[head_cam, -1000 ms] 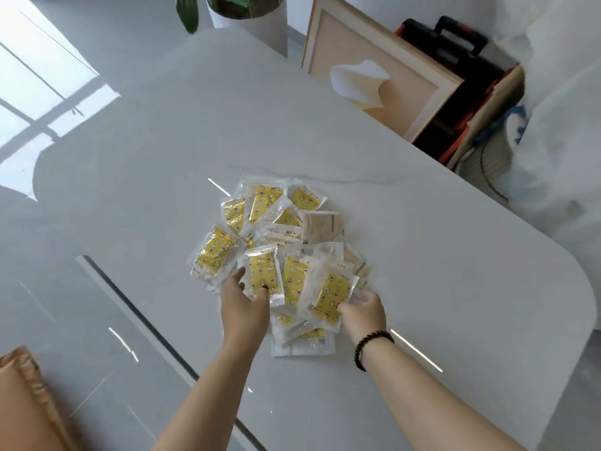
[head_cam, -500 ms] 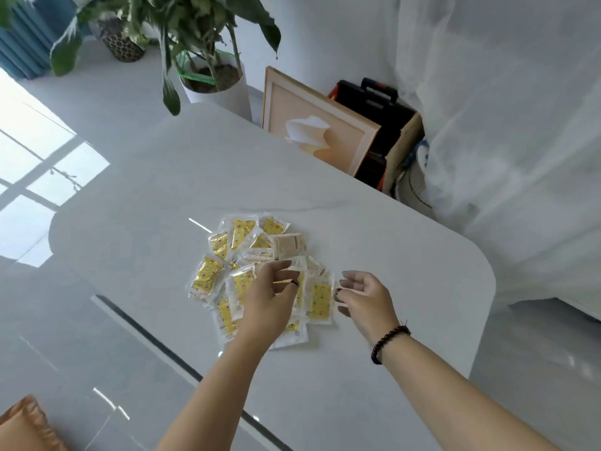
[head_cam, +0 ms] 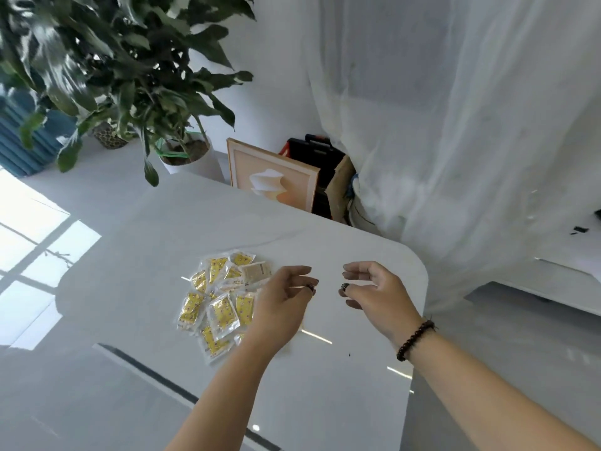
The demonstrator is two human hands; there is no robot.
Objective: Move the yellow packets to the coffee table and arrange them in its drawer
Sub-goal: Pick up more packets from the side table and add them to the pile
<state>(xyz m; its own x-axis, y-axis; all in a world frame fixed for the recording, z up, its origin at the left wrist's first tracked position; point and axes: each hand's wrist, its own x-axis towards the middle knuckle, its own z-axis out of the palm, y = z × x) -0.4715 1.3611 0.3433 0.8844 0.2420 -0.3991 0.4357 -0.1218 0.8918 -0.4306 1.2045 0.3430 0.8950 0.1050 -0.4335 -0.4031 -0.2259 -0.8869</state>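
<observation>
A heap of several yellow packets (head_cam: 221, 297) in clear wrappers lies on the white table (head_cam: 162, 242). One beige packet (head_cam: 257, 271) sits at the heap's far side. My left hand (head_cam: 283, 304) hovers over the heap's right edge, fingers loosely curled, holding nothing. My right hand (head_cam: 374, 291), with a dark bead bracelet on its wrist, is raised to the right of the heap, fingers loosely curled and empty. Both hands are off the packets. No coffee table or drawer is in view.
A potted plant (head_cam: 182, 151) stands beyond the table's far edge. A framed picture (head_cam: 270, 183) and a black case (head_cam: 315, 151) lean behind the table. White curtains (head_cam: 455, 125) hang at the right. The table's rounded corner (head_cam: 419, 265) is near my right hand.
Both hands have lifted off the packets and moved right. The camera has tilted up, showing more of the plant and the curtain. The heap stays on the table.
</observation>
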